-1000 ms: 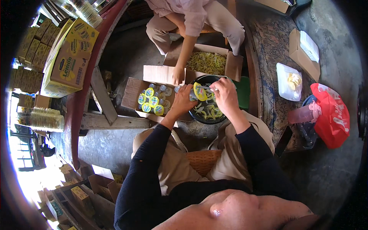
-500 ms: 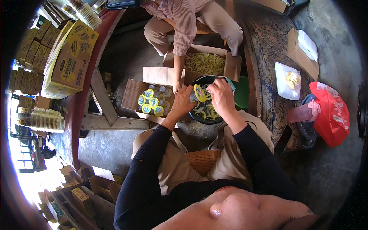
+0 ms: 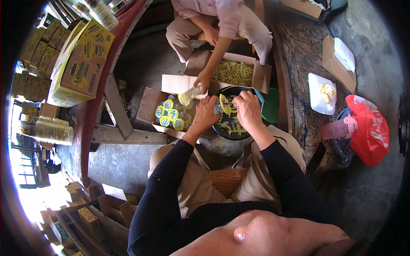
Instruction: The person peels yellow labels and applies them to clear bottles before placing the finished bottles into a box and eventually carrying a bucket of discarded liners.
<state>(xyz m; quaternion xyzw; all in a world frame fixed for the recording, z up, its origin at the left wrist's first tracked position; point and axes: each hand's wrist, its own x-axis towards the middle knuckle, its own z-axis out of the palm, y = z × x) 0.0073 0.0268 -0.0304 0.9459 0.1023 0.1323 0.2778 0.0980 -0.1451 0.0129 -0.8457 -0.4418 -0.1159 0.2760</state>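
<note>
My left hand [image 3: 206, 116] is closed round a clear plastic cup with a yellow printed lid [image 3: 224, 103], tipped so that its lid faces right. Against the lid's edge is my right hand [image 3: 247, 106], its fingers pinched together; what they hold is too small to make out. Below both hands stands a black basin [image 3: 218, 132] with yellow-green strips of trimmed film in it. To the left, an open cardboard box [image 3: 148, 104] holds several yellow-lidded cups [image 3: 172, 114]. Over this box a co-worker's hand [image 3: 204, 80] grips another yellow-lidded cup [image 3: 187, 96], blurred.
A cardboard box of yellow strips [image 3: 232, 73] stands beyond the basin, beside a green tub [image 3: 270, 106]. On the right bench [image 3: 301, 72] lie a pink bottle [image 3: 335, 129] and a red bag [image 3: 368, 132]. A yellow carton [image 3: 81, 64] rests on the left table.
The co-worker's hand has lifted from beside the cup box and now holds a cup above it. My hands stay at nearly the same place, still on the cup.
</note>
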